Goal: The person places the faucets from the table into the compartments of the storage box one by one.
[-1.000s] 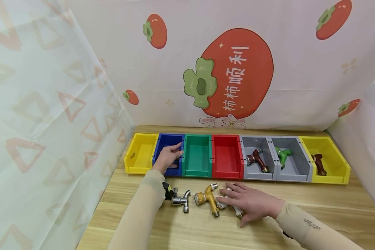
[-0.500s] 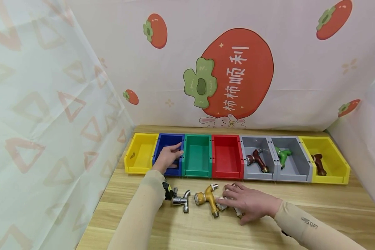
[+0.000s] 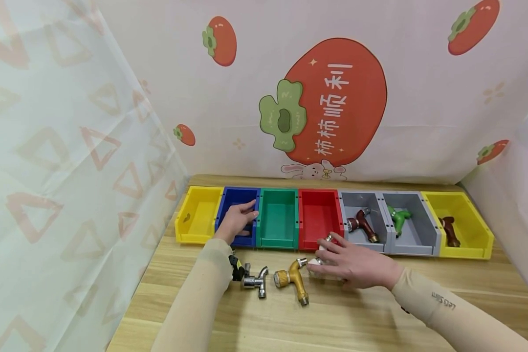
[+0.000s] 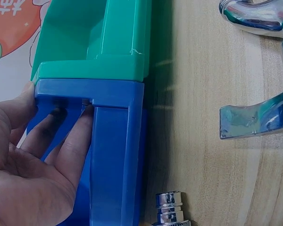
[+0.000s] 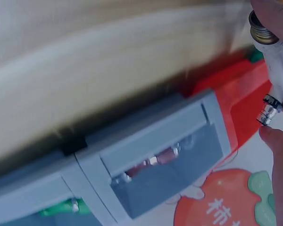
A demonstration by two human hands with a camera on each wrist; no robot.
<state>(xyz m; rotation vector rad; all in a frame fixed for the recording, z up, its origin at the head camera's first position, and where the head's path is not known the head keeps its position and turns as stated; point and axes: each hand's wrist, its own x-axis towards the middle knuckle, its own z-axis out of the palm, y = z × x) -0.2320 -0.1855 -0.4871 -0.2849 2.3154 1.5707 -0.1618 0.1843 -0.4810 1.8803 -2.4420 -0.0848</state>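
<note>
My left hand (image 3: 236, 221) reaches into the blue bin (image 4: 111, 165). In the left wrist view its thumb lies at the rim beside the green bin (image 4: 92, 69), and its fingers press inside, pinching the wall. My right hand (image 3: 356, 264) grips a white tap (image 5: 279, 66) with metal threaded ends, near the front of the red bin (image 3: 319, 215); the hand hides much of the tap in the head view. On the table left of it lie a gold tap (image 3: 296, 281) and a chrome tap (image 3: 257, 282). A black item (image 3: 236, 268) is partly hidden by the left sleeve.
The bins stand in one row near the back wall. A yellow bin (image 3: 199, 215) is at the left end. To the right, grey bins hold a brown tap (image 3: 363, 226) and a green tap (image 3: 398, 220); the right-end yellow bin holds a brown fitting (image 3: 450, 231).
My right hand has lifted the white tap from the table and moved it away from me toward the red bin. The left hand stays at the blue bin.
</note>
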